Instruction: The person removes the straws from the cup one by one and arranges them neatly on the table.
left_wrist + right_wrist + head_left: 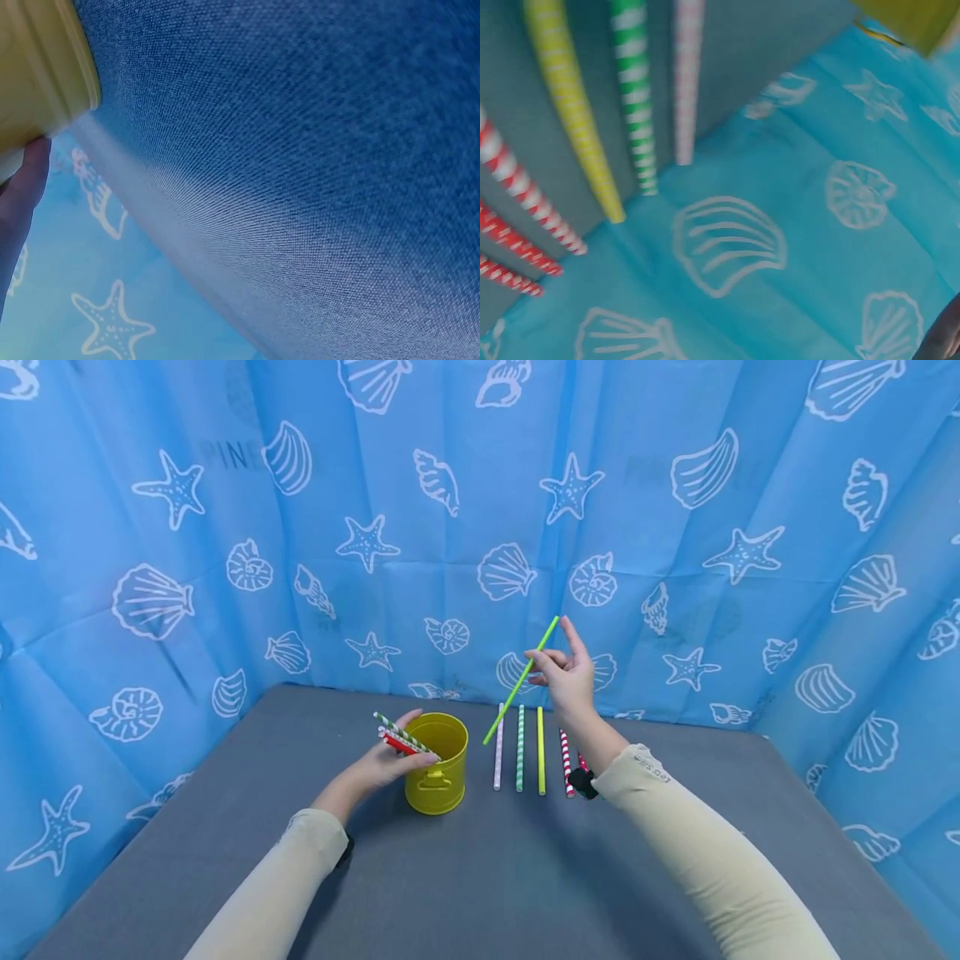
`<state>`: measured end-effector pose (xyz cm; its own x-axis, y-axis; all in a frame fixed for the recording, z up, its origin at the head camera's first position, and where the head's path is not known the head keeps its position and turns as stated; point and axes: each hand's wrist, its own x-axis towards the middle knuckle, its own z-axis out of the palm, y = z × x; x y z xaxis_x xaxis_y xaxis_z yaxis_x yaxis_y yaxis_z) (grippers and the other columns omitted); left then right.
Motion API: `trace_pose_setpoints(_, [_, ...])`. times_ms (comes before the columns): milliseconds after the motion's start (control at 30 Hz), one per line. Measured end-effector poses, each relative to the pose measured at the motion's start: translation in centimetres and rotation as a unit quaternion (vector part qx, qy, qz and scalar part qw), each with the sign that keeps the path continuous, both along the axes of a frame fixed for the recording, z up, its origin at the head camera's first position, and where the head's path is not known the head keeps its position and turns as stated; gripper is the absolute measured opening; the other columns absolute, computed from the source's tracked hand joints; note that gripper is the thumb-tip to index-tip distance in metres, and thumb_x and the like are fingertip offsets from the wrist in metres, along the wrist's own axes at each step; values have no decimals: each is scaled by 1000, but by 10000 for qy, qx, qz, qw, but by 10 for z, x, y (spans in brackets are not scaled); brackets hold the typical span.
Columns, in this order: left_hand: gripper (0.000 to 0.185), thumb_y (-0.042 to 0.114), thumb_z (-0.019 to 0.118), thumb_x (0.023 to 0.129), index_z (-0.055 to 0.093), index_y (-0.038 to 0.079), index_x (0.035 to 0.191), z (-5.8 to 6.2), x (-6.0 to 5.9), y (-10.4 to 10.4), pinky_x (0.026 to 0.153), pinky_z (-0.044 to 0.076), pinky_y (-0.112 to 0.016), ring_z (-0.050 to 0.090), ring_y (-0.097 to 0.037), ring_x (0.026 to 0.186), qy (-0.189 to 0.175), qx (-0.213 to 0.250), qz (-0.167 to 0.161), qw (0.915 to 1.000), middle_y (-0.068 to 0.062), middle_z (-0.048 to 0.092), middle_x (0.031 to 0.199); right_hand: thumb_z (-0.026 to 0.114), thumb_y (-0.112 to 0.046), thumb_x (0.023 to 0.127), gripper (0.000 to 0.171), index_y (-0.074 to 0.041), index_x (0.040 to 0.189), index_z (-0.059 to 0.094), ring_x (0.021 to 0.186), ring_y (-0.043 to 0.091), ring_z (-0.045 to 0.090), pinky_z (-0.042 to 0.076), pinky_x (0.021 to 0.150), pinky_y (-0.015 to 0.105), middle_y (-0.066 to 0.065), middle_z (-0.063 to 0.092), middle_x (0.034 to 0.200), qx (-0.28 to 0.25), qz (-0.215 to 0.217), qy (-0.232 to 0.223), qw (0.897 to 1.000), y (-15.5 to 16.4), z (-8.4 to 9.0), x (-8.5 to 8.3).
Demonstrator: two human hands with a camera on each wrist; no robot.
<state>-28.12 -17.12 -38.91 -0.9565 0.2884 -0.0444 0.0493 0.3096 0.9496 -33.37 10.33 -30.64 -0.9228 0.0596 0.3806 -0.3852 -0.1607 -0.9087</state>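
A lime-green straw (pixel 521 681) is pinched by my right hand (pixel 568 683), tilted in the air above the table. My left hand (pixel 382 767) grips the left side of a yellow metal bucket (pixel 437 789), thumb in front. Several patterned straws (pixel 405 737) lean over its left rim, above that hand; their lower ends are hidden. A row of straws lies on the table: a pale pink one (pixel 498 747), a green-striped one (pixel 521 750), a yellow one (pixel 541 752) and a red-striped one (pixel 566 764). Red dotted straws (pixel 514 240) show in the right wrist view.
Grey cloth covers the table (pixel 465 877). A blue curtain (pixel 465 510) with white shells and starfish hangs behind it and along both sides. Part of the straw row is hidden by my right wrist in the head view.
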Motion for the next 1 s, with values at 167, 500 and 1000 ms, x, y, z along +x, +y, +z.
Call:
trace_pose_setpoints(167, [86,25,67,91,10,18,156,-1,-1,0,110,17,-63,24,-41,138,-19,57,-50,10000,-21,23,152,59,-8,96,61,-22,151,35,81,13,66,57,71,30,-3,68,87,780,205,-262,9964,15,-17,5])
trace_pose_setpoints(500, [88,25,68,91,9,19,156,-1,-2,-3,111,16,-62,22,-39,139,16,145,-80,9999,-19,20,155,64,-6,94,56,-7,145,43,83,20,64,55,68,27,10,68,95,2032,482,-526,9765,23,-45,18])
trace_pose_setpoints(1000, [88,26,67,91,8,19,156,-3,-2,-1,111,17,-62,24,-39,138,-56,142,-65,9999,-19,21,155,68,-6,90,57,-2,142,44,87,14,60,50,78,24,13,68,95,2490,781,-690,9629,23,-68,31])
